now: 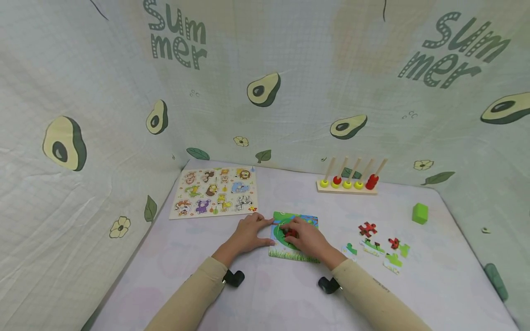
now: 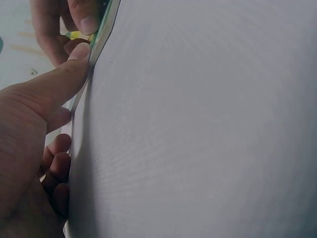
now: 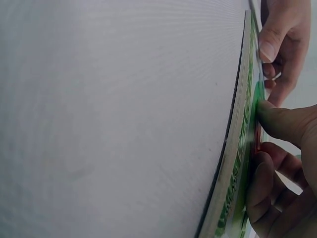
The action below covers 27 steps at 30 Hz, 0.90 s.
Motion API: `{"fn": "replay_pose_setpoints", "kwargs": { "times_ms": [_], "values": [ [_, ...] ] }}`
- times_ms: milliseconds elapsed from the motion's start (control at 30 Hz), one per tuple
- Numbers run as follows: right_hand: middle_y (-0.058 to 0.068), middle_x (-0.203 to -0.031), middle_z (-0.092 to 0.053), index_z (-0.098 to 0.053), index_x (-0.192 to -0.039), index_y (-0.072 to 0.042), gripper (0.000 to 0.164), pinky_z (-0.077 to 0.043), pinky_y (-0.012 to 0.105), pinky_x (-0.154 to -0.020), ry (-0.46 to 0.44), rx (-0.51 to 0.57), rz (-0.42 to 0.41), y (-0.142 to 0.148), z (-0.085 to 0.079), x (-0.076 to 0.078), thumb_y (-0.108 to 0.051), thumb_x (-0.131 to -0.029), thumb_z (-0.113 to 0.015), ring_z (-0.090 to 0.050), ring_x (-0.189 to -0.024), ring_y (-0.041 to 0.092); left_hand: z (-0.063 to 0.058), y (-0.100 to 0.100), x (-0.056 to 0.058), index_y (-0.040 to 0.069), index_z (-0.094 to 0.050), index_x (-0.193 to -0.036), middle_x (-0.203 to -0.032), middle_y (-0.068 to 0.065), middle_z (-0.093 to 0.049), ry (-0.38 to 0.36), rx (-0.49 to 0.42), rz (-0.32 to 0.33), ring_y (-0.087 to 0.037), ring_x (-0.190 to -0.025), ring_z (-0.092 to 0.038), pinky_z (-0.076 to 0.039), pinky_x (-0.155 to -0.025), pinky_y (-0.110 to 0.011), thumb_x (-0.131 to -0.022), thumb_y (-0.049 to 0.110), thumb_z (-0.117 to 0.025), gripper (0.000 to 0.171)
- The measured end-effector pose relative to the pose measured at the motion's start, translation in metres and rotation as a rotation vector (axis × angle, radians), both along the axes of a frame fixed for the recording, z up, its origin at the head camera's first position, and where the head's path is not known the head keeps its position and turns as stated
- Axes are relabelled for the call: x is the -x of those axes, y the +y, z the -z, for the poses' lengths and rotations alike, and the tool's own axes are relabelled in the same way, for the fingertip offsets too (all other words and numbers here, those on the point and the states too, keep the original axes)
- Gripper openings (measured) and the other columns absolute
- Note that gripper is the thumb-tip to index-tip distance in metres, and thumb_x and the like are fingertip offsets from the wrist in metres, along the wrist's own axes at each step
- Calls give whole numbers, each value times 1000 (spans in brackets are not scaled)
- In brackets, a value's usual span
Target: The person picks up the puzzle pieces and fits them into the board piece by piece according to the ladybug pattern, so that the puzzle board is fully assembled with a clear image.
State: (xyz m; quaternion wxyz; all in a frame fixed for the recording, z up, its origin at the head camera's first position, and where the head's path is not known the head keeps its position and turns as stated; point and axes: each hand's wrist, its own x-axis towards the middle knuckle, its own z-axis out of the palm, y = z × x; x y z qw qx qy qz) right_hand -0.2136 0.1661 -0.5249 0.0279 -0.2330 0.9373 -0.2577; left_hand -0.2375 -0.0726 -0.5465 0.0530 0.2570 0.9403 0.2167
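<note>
A square jigsaw puzzle board [image 1: 283, 252] with a grass border and blue sky lies flat in front of me. At its left edge is my left hand [image 1: 247, 233], thumb and index finger spread apart and touching the rim. My right hand [image 1: 308, 236] is over the board's middle, thumb and fingers about a red puzzle piece [image 1: 291, 233] on the green area. Fingers cover much of that piece. In the right wrist view, the right hand [image 3: 285, 158] has its thumb and fingertips down at the board's surface. The left wrist view shows the left thumb [image 2: 64, 82] along the edge.
Loose puzzle pieces [image 1: 367, 229] lie right of the board, several more near them. A green block [image 1: 420, 213] sits farther right. Behind stand a peg counter [image 1: 348, 191] with red and yellow beads and, at back left, a wooden animal puzzle [image 1: 215, 193]. A printed curtain [image 1: 298, 138] surrounds the table.
</note>
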Motion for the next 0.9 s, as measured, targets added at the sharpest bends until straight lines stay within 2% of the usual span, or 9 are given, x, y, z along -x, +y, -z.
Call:
{"fn": "replay_pose_setpoints", "kwargs": {
  "times_ms": [333,667,900],
  "values": [
    [1,-115,-64,-64,-134,-14,46,-49,38,-79,-5,0,23,1,-2,-1,-26,-92,-78,-57,-90,13,1,0,0,27,-52,-151,-121,-1,-52,2,-9,-1,-18,-106,-48,-37,-91,-41,-86,61,-73,76],
    [0,-117,-65,-63,-136,-13,47,-48,37,-80,-55,75,28,9,-5,-6,-25,-93,-77,-56,-91,13,-1,0,-1,27,-53,-151,-122,-1,-52,-10,-13,-6,-18,-107,-47,-37,-93,-42,-86,61,-73,76],
    [1,-114,-64,-64,-133,-9,43,-48,36,-78,-22,71,21,7,-1,-4,-21,-93,-77,-55,-89,12,-3,0,-2,26,-53,-150,-121,-2,-52,-9,-19,-3,-18,-106,-47,-37,-91,-41,-85,59,-74,76]
  ]
}}
